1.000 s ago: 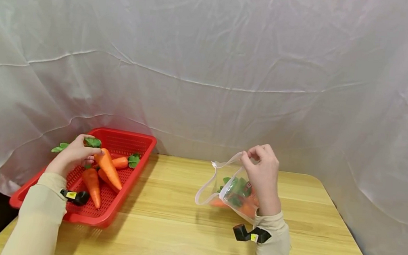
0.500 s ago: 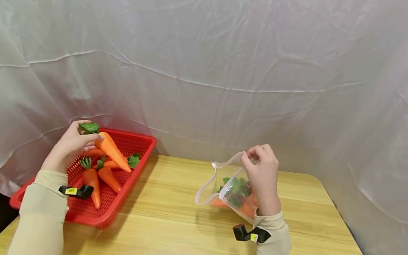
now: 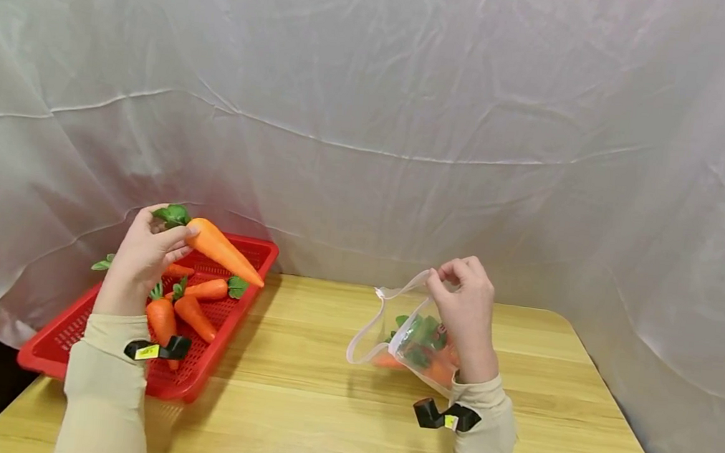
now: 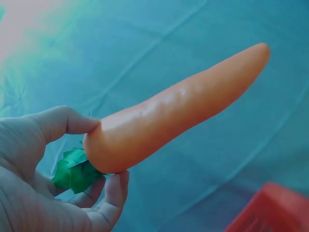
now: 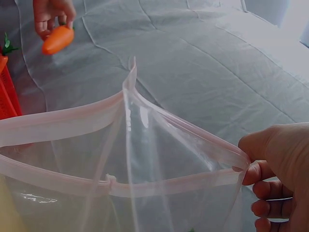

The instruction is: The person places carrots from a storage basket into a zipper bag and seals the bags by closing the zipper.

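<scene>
An orange carrot [image 3: 224, 250] with green leaves is pinched at its leafy end by my left hand [image 3: 143, 254], above the red basket. In the left wrist view the thumb lies along one side of the carrot [image 4: 174, 106], fingers on the other, and the tip points away. On the right, my right hand [image 3: 466, 311] pinches the rim of a clear zip bag [image 3: 388, 304]. The bag's mouth gapes toward the left, and carrots with green tops show through its wall. The right wrist view shows thumb and finger on a corner of the bag's rim [image 5: 212, 142].
A red plastic basket [image 3: 263, 250] stands at the left of the wooden table [image 3: 296, 393], with several carrots [image 3: 195, 318] in it. Grey cloth [image 3: 365, 198] hangs behind and at both sides. Dark camera mounts [image 3: 446, 415] sit on the wrists.
My left hand has lifted a carrot out of the basket's pile and moved it up and to the right. The right hand and the bag have stayed in place.
</scene>
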`<action>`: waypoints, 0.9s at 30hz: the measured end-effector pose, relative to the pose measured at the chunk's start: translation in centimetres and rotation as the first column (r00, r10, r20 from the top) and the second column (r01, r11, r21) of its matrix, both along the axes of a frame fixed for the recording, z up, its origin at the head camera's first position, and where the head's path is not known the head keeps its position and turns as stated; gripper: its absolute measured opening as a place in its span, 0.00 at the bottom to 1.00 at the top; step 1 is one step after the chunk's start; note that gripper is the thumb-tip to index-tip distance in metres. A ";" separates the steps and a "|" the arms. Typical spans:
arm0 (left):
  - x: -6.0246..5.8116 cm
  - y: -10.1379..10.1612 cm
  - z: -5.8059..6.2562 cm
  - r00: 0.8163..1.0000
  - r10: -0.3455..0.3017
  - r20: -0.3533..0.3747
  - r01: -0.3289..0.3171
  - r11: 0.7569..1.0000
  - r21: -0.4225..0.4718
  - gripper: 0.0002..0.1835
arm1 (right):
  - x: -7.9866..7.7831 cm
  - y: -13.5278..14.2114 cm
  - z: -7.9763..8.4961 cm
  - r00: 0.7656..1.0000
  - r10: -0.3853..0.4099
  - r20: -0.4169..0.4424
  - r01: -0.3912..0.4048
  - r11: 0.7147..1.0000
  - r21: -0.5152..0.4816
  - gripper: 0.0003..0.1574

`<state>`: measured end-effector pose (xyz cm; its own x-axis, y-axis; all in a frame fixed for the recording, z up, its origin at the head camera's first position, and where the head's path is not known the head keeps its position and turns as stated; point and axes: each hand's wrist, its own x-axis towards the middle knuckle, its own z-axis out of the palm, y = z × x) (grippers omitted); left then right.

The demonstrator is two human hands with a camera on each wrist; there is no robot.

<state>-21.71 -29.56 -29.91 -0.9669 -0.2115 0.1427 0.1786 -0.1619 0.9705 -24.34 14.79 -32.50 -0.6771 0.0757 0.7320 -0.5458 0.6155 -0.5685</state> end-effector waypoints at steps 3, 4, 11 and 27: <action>0.5 1.3 0.1 0.999 0.012 -0.042 -0.009 0.998 0.065 0.24 | 0.0 0.1 0.0 1.000 0.003 0.009 -0.003 1.000 -0.003 0.11; 0.6 1.8 0.1 0.998 0.021 -0.052 -0.016 0.997 0.081 0.24 | 0.0 0.1 0.0 1.000 0.004 0.012 -0.004 1.000 -0.004 0.11; 1.1 5.1 -0.2 0.992 0.099 -0.079 -0.081 0.975 0.206 0.25 | 0.2 0.2 0.1 1.000 0.000 0.017 0.000 1.000 -0.002 0.11; 0.6 13.4 -1.9 0.967 0.217 -0.133 -0.151 0.910 0.386 0.25 | 0.0 0.6 0.0 0.993 -0.046 -0.109 0.034 0.994 -0.107 0.10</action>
